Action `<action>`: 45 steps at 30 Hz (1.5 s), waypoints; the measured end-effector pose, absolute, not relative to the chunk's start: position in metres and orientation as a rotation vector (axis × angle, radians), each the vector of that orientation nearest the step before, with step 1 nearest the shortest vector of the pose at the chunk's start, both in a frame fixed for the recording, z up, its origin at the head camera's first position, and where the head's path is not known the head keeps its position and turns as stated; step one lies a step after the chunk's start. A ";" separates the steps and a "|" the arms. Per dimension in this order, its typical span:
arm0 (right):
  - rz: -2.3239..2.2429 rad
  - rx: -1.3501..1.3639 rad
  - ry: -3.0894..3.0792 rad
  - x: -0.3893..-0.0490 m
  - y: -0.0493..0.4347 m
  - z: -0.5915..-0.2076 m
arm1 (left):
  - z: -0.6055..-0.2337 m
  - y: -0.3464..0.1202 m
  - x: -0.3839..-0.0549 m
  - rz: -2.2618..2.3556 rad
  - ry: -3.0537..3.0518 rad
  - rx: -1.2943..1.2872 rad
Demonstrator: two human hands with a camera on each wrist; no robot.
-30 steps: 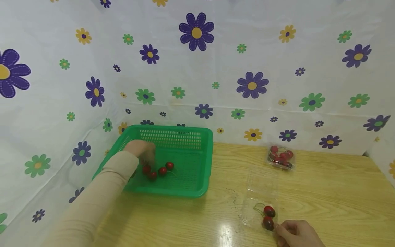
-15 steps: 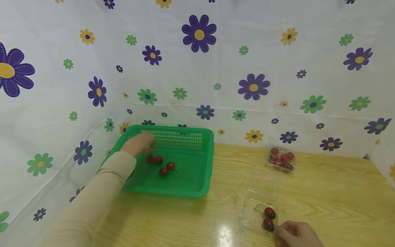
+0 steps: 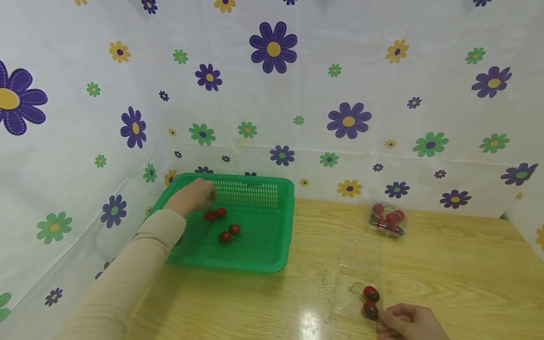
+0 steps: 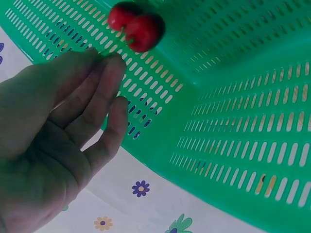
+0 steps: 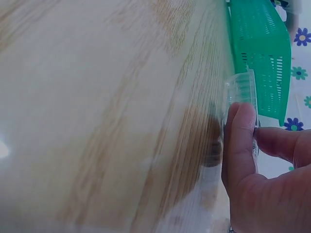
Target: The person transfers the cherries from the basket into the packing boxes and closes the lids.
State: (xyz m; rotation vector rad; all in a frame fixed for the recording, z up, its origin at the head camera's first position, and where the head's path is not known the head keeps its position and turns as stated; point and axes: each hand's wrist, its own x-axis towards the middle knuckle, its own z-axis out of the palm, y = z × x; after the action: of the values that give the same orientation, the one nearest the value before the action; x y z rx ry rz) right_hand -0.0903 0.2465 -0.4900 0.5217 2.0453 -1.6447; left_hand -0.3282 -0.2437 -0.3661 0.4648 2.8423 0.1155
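Observation:
My left hand (image 3: 192,197) is inside the green plastic basket (image 3: 231,267), near its back left corner. In the left wrist view its thumb and fingertips pinch the stems of a pair of red cherries (image 4: 144,33), which dangle beyond the fingers. Two more cherries (image 3: 229,233) with a joined stem lie on the basket floor. At the lower right, my right hand (image 3: 411,322) pinches the near right edge of an open clear plastic clamshell box (image 3: 345,302). Two dark red cherries (image 3: 371,302) with stems lie in that box, by the fingertips.
Farther back on the wooden table (image 3: 450,264) stands another clear box (image 3: 387,221) filled with several cherries. A white flowered cloth (image 3: 306,85) hangs behind the table and along its left side.
My left hand has risen slightly toward the basket's back, and the pinched pair of cherries has moved up and away from the other pair. My right hand has stayed at the box edge.

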 end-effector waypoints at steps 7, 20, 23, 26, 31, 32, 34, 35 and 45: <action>-1.666 0.481 2.012 -0.090 0.250 -0.491 | -0.368 -0.245 -0.329 0.123 2.860 0.527; -1.811 0.775 1.925 -0.091 0.244 -0.491 | -0.365 -0.242 -0.328 0.112 2.840 0.494; -1.877 0.795 1.861 -0.091 0.245 -0.489 | -0.365 -0.242 -0.329 0.106 2.830 0.492; -1.915 0.786 1.822 -0.091 0.246 -0.488 | -0.365 -0.242 -0.329 0.103 2.823 0.487; -1.936 0.813 1.808 -0.092 0.244 -0.487 | -0.365 -0.243 -0.331 0.098 2.820 0.474; -1.939 0.815 1.808 -0.092 0.244 -0.487 | -0.365 -0.243 -0.331 0.098 2.818 0.470; -1.945 0.812 1.806 -0.091 0.244 -0.487 | -0.366 -0.244 -0.332 0.102 2.817 0.463; -1.946 0.810 1.805 -0.091 0.244 -0.487 | -0.365 -0.244 -0.331 0.109 2.816 0.460; -1.952 0.796 1.806 -0.091 0.244 -0.486 | -0.360 -0.245 -0.322 0.104 2.841 0.581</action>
State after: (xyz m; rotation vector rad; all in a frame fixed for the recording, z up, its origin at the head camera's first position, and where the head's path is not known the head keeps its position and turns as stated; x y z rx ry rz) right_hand -0.0908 0.2440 -0.4863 0.7956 1.8064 -1.9523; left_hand -0.3221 -0.2449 -0.3604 0.5810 2.8405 0.1040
